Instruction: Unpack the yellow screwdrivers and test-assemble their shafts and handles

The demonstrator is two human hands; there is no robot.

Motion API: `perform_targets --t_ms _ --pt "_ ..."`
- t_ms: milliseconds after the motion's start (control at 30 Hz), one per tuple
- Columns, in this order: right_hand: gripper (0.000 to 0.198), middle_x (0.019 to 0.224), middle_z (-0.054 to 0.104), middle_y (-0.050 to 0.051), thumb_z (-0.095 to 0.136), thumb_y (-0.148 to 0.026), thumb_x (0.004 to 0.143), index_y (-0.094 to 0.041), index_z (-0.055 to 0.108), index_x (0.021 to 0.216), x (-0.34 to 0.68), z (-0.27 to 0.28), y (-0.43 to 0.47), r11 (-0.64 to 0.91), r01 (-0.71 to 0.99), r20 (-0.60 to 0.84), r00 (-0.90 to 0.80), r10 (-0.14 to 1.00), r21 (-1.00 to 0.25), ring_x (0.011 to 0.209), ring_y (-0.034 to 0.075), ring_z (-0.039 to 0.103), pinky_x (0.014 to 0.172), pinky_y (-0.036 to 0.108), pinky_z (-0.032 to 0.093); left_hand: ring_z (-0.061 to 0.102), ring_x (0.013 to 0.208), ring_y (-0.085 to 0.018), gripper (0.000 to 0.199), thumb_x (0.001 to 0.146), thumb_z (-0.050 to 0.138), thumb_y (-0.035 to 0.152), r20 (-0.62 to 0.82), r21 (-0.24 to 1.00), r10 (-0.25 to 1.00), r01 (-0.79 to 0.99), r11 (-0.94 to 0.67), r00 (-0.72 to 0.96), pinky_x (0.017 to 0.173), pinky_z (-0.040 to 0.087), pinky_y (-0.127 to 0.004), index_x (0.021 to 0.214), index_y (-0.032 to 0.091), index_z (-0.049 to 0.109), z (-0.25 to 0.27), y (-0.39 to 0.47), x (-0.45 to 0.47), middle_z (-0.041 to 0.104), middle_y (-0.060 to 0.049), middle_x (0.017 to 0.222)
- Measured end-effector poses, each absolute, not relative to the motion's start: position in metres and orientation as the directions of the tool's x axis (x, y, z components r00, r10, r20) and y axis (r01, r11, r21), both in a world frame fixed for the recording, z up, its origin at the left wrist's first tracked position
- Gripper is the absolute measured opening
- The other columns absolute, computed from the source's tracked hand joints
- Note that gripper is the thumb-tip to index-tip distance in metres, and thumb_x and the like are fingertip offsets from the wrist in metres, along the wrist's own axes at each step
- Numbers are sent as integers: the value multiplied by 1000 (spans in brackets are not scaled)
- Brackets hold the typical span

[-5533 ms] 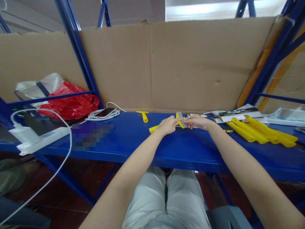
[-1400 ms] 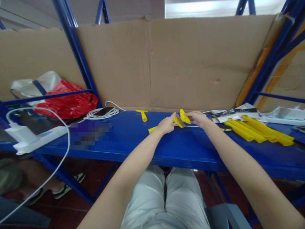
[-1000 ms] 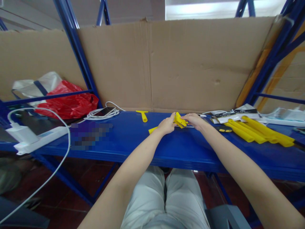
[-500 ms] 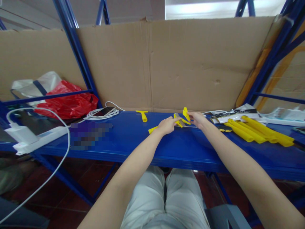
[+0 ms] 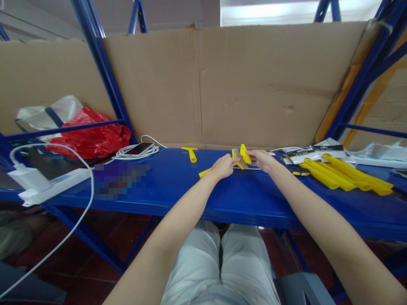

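Observation:
My left hand [image 5: 223, 166] is closed on a yellow scraper [image 5: 235, 156], whose handle end pokes out to the left below my wrist. A grey metal blade [image 5: 242, 158] lies against the scraper's head, between my two hands. Pinched in my right hand [image 5: 260, 159] is a flat yellow plate [image 5: 243, 152], standing close to the blade's right side; whether they touch I cannot tell. My fingertips partly cover these parts. Further left, a yellow T-shaped handle piece [image 5: 192, 154] lies on the blue shelf [image 5: 178, 186].
Several yellow tubes [image 5: 346, 176] lie at right, before white-and-black packaging [image 5: 314, 152]. A white power strip [image 5: 54, 186], a coiled cable [image 5: 135, 151] and a red plastic bag [image 5: 92, 133] are at left. Cardboard [image 5: 254, 84] walls the back; blue posts [image 5: 101, 67] rise beside it.
My right hand has moved slightly left, bringing the yellow plate up close to the blade and the scraper's head. My left hand stays almost where it was.

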State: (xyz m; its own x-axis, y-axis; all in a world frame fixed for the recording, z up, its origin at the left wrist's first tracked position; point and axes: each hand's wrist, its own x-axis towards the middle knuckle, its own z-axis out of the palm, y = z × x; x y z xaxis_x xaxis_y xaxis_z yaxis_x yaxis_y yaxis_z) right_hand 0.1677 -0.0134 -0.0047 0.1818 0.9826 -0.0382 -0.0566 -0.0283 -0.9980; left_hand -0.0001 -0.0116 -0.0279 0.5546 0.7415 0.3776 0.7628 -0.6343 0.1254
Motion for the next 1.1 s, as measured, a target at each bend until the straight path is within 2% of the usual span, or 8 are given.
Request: perform_targets --t_ms 267,567,767,867,1100 --pt "17 64 64 3 56 -9 83 -14 59 67 164 -6 -16 -39 -36 -43 121 992 -999 56 9 53 55 21 41 59 99 -20 36 92 43 21 385 114 731 756 -644 564 85 45 -29 122 27 62 -29 -9 0 60 -7 103" --pt "24 58 64 6 48 -8 88 -12 59 68 155 -9 -20 -95 -30 -96 14 995 -995 52 11 57 56 22 48 59 99 -20 33 91 44 21 378 94 731 762 -640 568 85 46 -29 116 25 66 -27 -11 -1 63 -8 102" --pt "26 43 51 -1 45 -5 88 -13 54 65 152 -11 -23 -88 12 -88 -9 996 -996 41 8 49 51 20 48 60 100 -20 33 90 44 21 374 103 736 763 -638 565 86 46 -28 114 25 67 -26 -12 -1 65 -7 103" --pt "26 39 46 -3 44 -4 88 -16 50 65 149 -11 -24 -77 21 -77 8 997 -997 41 10 50 52 24 51 60 100 -20 32 90 45 21 380 107 738 766 -634 558 86 46 -28 113 25 68 -26 -12 -1 66 -7 105" --pt "24 41 48 -4 43 -2 86 -17 46 68 146 -10 -25 -68 27 -67 38 997 -997 41 9 51 57 29 55 63 95 -19 31 91 44 28 390 168 735 742 -649 555 84 47 -29 102 23 72 -24 -12 -1 70 -6 99"
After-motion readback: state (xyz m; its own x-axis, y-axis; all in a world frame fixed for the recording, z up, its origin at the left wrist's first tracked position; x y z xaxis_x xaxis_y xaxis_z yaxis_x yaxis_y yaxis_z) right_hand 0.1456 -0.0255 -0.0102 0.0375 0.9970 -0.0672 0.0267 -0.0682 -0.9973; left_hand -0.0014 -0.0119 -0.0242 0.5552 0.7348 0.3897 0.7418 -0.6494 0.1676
